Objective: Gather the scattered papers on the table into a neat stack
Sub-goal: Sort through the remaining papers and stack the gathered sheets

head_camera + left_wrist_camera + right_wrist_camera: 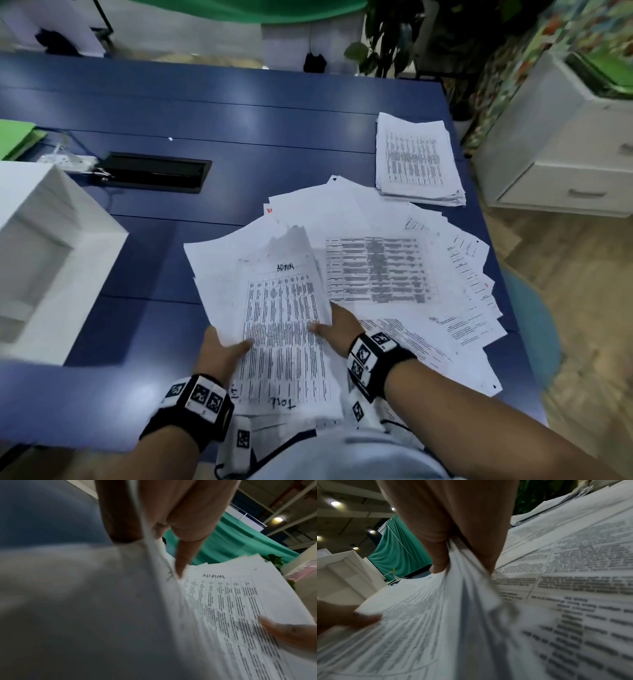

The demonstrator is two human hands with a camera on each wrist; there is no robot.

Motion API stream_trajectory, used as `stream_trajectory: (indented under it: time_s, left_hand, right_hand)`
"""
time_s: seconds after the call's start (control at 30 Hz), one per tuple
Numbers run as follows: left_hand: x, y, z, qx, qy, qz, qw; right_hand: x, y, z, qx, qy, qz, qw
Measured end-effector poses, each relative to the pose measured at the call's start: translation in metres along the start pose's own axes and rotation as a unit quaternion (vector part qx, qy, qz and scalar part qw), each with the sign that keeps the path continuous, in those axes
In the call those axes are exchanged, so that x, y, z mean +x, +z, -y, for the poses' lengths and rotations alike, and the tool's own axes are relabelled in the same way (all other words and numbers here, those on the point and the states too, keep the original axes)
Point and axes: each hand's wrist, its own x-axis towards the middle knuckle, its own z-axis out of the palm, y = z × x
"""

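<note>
1. Bare blue tabletop [239, 120] is stretching open ahead and to the left of the hands [274, 342].
2. A white box [51, 246] is standing left of them, blocking that side.
3. Scattered papers [428, 308] are covering the right; a stack [416, 161] is sitting beyond them.
4. A black cable hatch [154, 174] is lying far ahead-left.

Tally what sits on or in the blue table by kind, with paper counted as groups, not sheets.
Paper groups: 3 (held bundle, loose spread, squared stack)
White boxes: 1
Green folders: 1
Black cable hatches: 1
Total: 6
</note>
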Motion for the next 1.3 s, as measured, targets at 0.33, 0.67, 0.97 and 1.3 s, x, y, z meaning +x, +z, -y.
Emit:
stream_trajectory:
  time_s: [0.33,0.67,0.97,1.3]
  left_hand:
    - [-0.003,-0.030,-0.017,-0.054,0.095,-0.014,0.994]
    - [-0.009,-0.003,-0.035,-0.155,0.099,0.031,0.982]
    - [-0.005,0.025,-0.047,-0.131,0.063,0.018,0.989]
    - [-0.018,0.049,-0.066,-0.184,-0.010,-0.042,0.982]
  right_hand:
    - [-0.006,-0.113,-0.054,-0.092,0.265,-0.311,0.908]
    - [-0.012,-0.145,-0.069,0.046,0.175,-0.399,0.899]
    - [-0.051,-0.193,0.014,0.284,-0.122,-0.605,0.734]
    - [-0.032,-0.064,-0.015,0.174,0.093,-0.286,0.938]
